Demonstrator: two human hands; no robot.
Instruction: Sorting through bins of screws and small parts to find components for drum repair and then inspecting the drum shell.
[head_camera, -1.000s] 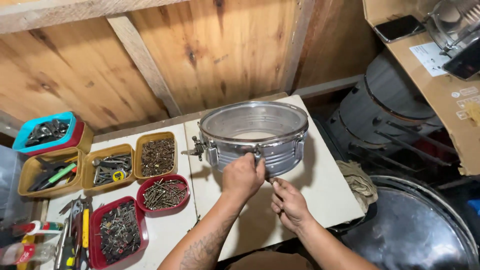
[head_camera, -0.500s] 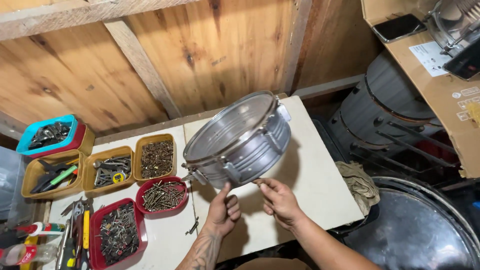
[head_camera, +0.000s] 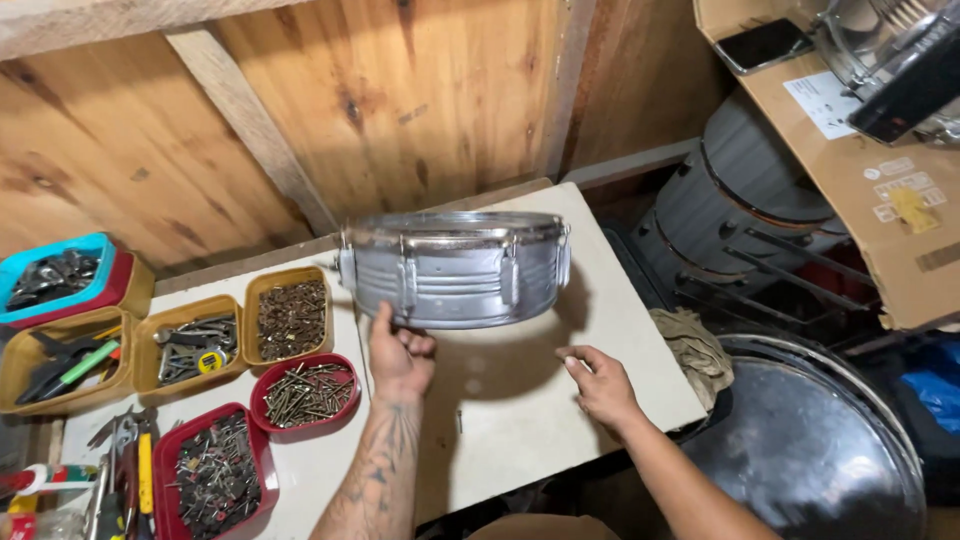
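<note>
A silver metal snare drum shell (head_camera: 455, 268) with lugs along its side is lifted above the white table (head_camera: 520, 400), held level. My left hand (head_camera: 398, 355) grips its lower rim from below at the left. My right hand (head_camera: 600, 385) hovers over the table to the right, below the drum, fingers loosely spread and holding nothing.
Trays of screws, nails and tools (head_camera: 290, 318) sit along the table's left side. A wooden wall (head_camera: 400, 100) rises behind. To the right stand stacked drums (head_camera: 750, 210), a large dark drum (head_camera: 820, 450), a rag (head_camera: 695, 350) and a cardboard box (head_camera: 860, 170).
The drum rested on the table, then tilted up, and is now lifted level in my left hand. My right hand has let go and moved right.
</note>
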